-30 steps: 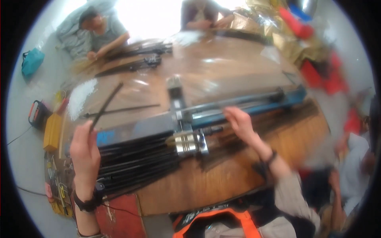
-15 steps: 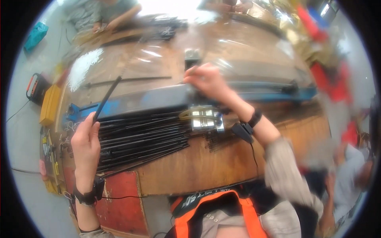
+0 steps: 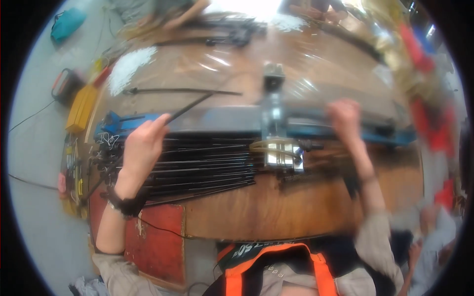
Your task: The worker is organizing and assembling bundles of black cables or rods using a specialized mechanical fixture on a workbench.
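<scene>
- Left hand (image 3: 142,148) is pinched shut around a thin black rod (image 3: 190,107), holding it angled up and to the right over the counter (image 3: 276,212). A second ago that rod was pointing more steeply, higher up; now it's lower and flatter, tip near the long grey rail (image 3: 222,118).
- Right hand (image 3: 344,116) has slid out along the blue bar (image 3: 355,129). Half a second back it was near the middle by the metal block (image 3: 279,154); now it's well to the right of it. It's blurry, so I can't tell if it's gripping or just resting on top.
- The bundle of black rods (image 3: 197,170) lies flat on the counter, just under the left hand and left of the metal block.
- Another single rod (image 3: 182,91) sits further back on the clear plastic sheet (image 3: 316,74).
- My read: one rod's been singled out from the pile and is being lined up with the rail.
- Yellow box (image 3: 81,107) and red panel (image 3: 155,237) on the left side.
</scene>
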Demonstrator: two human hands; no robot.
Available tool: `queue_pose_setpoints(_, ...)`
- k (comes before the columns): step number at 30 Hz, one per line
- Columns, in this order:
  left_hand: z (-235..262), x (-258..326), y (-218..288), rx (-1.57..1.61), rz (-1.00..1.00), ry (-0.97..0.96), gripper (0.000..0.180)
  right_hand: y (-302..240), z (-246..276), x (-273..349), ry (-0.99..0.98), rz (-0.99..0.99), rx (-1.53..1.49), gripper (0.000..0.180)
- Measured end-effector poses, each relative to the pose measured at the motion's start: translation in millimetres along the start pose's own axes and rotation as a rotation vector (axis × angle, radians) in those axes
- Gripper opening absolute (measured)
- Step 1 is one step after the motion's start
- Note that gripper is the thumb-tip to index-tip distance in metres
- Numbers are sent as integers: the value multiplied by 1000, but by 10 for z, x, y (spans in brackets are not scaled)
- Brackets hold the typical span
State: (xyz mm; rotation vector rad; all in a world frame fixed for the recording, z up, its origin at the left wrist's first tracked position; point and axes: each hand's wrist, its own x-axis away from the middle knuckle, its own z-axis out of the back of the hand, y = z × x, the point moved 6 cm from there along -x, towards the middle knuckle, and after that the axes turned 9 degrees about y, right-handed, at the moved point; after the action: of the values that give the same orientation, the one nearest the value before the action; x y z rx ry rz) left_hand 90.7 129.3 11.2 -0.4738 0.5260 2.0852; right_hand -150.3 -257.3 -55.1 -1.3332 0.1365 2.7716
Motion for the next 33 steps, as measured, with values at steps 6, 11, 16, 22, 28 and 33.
queue_pose_setpoints(6,-987,-490,770,179,-333,9,12,982,817,612,-2,-211,235,5)
queue_pose_setpoints(11,-1355,-680,961,118,-364,-60,10,1005,796,685,-30,-262,275,4)
queue_pose_setpoints(16,-1365,-740,1030,181,-315,-85,15,1067,764,785,77,-195,221,6)
queue_pose_setpoints(22,-1479,-701,900,326,-120,-69,18,1173,643,901,-34,-310,203,6)
queue_pose_setpoints(28,-1421,-708,940,434,-86,8,19,1263,685,986,-76,-383,222,7)
queue_pose_setpoints(33,-1444,-718,966,397,-173,-10,20,757,804,756,-15,-365,298,23)
